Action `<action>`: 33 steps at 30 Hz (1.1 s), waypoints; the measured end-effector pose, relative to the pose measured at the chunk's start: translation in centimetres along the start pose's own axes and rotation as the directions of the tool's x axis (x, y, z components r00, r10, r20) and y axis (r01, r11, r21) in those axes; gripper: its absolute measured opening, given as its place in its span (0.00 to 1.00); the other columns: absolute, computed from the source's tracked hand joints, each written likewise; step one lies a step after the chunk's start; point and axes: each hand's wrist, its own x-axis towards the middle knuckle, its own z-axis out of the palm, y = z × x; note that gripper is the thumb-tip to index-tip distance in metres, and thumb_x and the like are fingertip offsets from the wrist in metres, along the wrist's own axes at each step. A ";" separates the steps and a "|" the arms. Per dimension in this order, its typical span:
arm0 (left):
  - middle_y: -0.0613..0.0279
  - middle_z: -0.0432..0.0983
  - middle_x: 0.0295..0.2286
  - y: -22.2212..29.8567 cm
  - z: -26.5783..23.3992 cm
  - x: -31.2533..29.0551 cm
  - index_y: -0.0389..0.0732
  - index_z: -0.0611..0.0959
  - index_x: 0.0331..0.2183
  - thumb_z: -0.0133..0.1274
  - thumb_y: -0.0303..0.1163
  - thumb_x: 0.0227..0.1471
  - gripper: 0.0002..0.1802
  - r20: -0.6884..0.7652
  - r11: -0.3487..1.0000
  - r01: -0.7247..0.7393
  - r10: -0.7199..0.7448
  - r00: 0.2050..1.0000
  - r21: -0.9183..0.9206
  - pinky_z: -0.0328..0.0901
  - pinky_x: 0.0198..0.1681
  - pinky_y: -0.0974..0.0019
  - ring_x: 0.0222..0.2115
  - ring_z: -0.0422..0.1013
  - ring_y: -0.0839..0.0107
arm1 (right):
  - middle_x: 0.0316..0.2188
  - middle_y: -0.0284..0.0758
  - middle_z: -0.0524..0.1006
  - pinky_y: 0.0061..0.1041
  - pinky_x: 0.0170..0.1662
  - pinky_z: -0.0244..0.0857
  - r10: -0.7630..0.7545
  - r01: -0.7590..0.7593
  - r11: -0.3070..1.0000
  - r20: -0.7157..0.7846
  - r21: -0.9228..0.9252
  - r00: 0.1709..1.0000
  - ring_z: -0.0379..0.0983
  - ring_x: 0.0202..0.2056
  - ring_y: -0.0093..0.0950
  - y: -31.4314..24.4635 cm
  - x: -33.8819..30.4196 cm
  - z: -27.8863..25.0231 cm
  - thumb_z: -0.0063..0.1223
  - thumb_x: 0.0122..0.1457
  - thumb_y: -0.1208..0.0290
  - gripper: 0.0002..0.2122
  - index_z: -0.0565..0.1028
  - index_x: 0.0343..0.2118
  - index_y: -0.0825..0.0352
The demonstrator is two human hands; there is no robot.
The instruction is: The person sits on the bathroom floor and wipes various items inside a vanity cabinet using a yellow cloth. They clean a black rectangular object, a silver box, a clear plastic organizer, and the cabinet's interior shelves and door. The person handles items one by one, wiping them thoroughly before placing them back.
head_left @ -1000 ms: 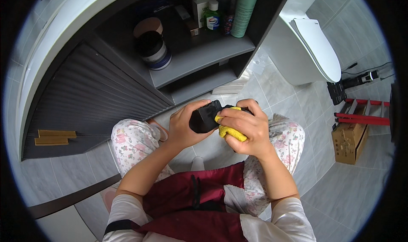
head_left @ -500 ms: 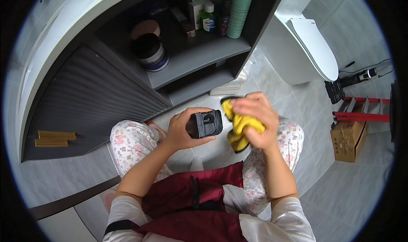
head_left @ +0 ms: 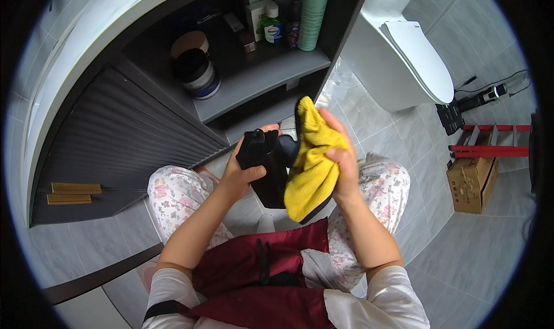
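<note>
In front of my knees, my left hand (head_left: pixel 235 170) is closed round a black box-shaped container (head_left: pixel 268 182), its thumb pressed on the near side. The container is tilted, and a small fitting shows at its upper end. My right hand (head_left: pixel 341 161) grips a yellow cloth (head_left: pixel 314 176) with dark edging, fingers behind it and thumb in front. The cloth hangs spread out along the container's right side and covers part of it; whether they touch there I cannot tell. A rounded black part juts from the container toward the cloth.
Ahead is a dark cabinet shelf (head_left: pixel 248 86) with jars (head_left: pixel 199 78), a green bottle (head_left: pixel 271 26) and a tall green can (head_left: pixel 313 17). A white toilet (head_left: pixel 418 63) stands right of it. Farther right are a red stepladder (head_left: pixel 490 150) and a cardboard box (head_left: pixel 470 184).
My left hand has turned the container, so its long side now shows. The bunched cloth has opened out, and my right hand has brought it left against the container's side.
</note>
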 end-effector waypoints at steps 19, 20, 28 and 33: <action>0.57 0.57 0.54 2.6 -2.0 1.2 0.37 0.61 0.53 0.51 0.36 0.50 0.31 -0.324 0.939 -0.329 0.281 0.904 -0.103 0.53 0.56 0.61 0.55 0.54 0.64 | 0.50 0.43 0.64 0.31 0.54 0.53 -0.074 0.254 0.421 0.247 -0.871 0.966 0.58 0.52 0.40 7.9 0.0 1.9 0.62 0.41 0.67 0.35 0.59 0.54 0.65; 0.57 0.58 0.53 2.4 -2.3 1.3 0.37 0.61 0.53 0.51 0.36 0.50 0.31 -0.332 0.941 -0.316 0.263 0.906 -0.119 0.53 0.56 0.62 0.55 0.54 0.64 | 0.50 0.42 0.64 0.31 0.54 0.53 -0.059 0.242 0.430 0.241 -0.870 0.969 0.58 0.52 0.40 8.2 0.0 1.5 0.62 0.40 0.67 0.35 0.59 0.54 0.64; 0.61 0.62 0.52 0.3 -5.0 1.7 0.40 0.63 0.53 0.46 0.41 0.54 0.27 -0.409 0.957 -0.250 0.172 0.896 -0.145 0.53 0.56 0.65 0.52 0.59 0.68 | 0.47 0.32 0.65 0.23 0.52 0.55 0.357 -0.329 0.824 -0.028 -0.462 0.934 0.61 0.49 0.25 11.8 -1.4 -2.9 0.57 0.48 0.76 0.31 0.57 0.56 0.62; 0.64 0.66 0.48 -2.5 -6.4 1.3 0.43 0.66 0.52 0.42 0.47 0.56 0.26 -0.544 0.954 -0.151 -0.015 0.839 -0.260 0.57 0.52 0.66 0.47 0.64 0.70 | 0.42 0.32 0.68 0.24 0.46 0.62 0.625 -0.597 0.781 -0.197 0.185 0.755 0.66 0.44 0.24 11.6 -1.9 -3.2 0.55 0.48 0.77 0.29 0.58 0.55 0.60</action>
